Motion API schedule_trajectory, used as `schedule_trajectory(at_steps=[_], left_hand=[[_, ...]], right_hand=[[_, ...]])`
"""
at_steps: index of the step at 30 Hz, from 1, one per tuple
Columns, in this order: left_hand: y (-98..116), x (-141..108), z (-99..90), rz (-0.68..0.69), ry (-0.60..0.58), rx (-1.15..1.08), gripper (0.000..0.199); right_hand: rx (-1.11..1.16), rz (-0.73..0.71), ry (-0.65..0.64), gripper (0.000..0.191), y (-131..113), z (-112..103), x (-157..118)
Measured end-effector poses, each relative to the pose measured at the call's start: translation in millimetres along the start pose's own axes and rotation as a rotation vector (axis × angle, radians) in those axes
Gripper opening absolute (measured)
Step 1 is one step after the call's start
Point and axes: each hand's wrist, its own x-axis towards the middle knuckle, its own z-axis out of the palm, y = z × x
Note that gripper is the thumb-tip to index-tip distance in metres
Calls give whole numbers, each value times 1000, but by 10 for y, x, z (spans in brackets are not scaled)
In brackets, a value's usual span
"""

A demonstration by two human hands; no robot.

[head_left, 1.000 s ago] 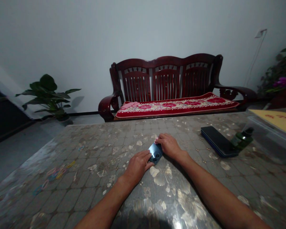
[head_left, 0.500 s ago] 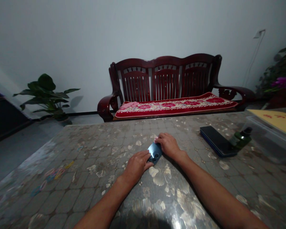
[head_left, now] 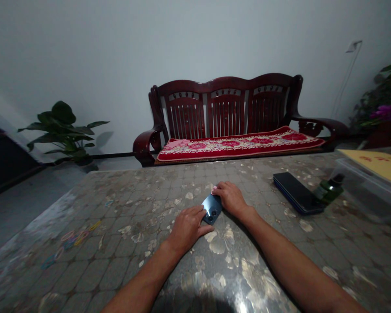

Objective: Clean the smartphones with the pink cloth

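**Left hand (head_left: pixel 188 224) and right hand (head_left: pixel 230 198) are meeting at a blue phone (head_left: pixel 212 208)**

The phone is lying between the two hands on the patterned tabletop (head_left: pixel 133 269), its back facing up and its camera lenses sitting at the end nearer the person. The left hand is resting its fingertips on the phone's left edge, while its thumb is spreading away from the fingers, just beside the near corner. The right hand is curling its fingers over the phone's far end and pinching a small pink piece (head_left: pixel 214 189), mostly hidden under the fingertips.

Well to the left of the left hand, coloured loops (head_left: pixel 74 239) are lying in a loose cluster, and a single blue loop (head_left: pixel 108 203) is lying apart, farther from the person. To the right of the right hand, a dark slab (head_left: pixel 296 191) is lying flat, with a green bottle (head_left: pixel 329 190) standing by its near end. Farther right, a clear bin (head_left: pixel 371 200) is sitting under a yellow sheet (head_left: pixel 378 163). Beyond both hands, a wooden bench (head_left: pixel 228 100) is standing against the wall, bearing a red floral mat (head_left: pixel 241 143).
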Motion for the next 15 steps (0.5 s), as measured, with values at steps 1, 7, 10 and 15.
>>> schedule_trajectory(at_steps=[1, 7, 10, 15], left_hand=[[15, 4, -10, -9, 1, 9, 41], [45, 12, -23, -19, 24, 19, 40], [54, 12, -13, -20, 52, 4, 38], [79, 33, 16, -40, 115, -13, 40]], right_hand=[[14, -37, -3, 30, -17, -2, -6], [9, 27, 6, 31, 21, -16, 4], [-15, 89, 16, 32, 52, -20, -7], [24, -53, 5, 30, -16, -30, -61]])
